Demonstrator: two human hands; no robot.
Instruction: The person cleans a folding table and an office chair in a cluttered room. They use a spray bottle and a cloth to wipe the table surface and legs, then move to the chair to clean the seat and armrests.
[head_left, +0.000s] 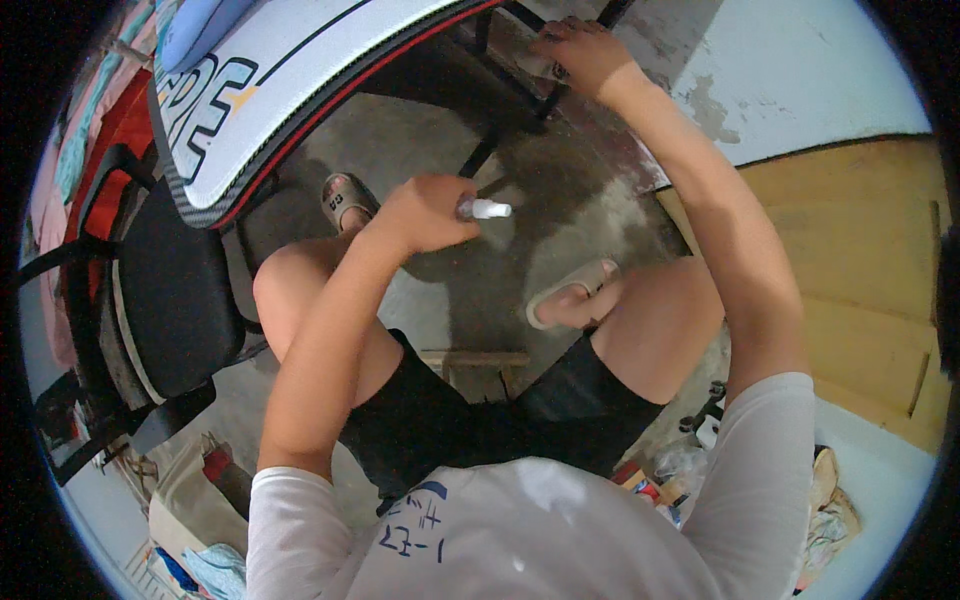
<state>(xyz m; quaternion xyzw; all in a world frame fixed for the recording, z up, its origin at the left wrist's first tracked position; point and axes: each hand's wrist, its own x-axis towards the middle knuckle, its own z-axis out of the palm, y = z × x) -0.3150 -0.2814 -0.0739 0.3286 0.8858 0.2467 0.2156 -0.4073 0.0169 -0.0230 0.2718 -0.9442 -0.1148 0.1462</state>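
My left hand (433, 213) is closed around a small clear bottle with a white spray top (491, 209), held above the floor between my knees. Most of the bottle is hidden in my fist, and its top points to the right. My right hand (585, 56) reaches far forward, its fingers bent over a black metal table frame (516, 91). Whether it grips the frame or only touches it, I cannot tell. At the upper left is a desk top (247, 142) with a white printed surface bearing letters and a black and red edge.
A black office chair (176, 292) stands at my left beside the desk. A low wooden stool (480, 358) shows between my legs. Yellow wooden panels (840, 285) line the right. Behind me lie a beige bag (191, 495) on the left and plastic packaging (679, 465) on the right.
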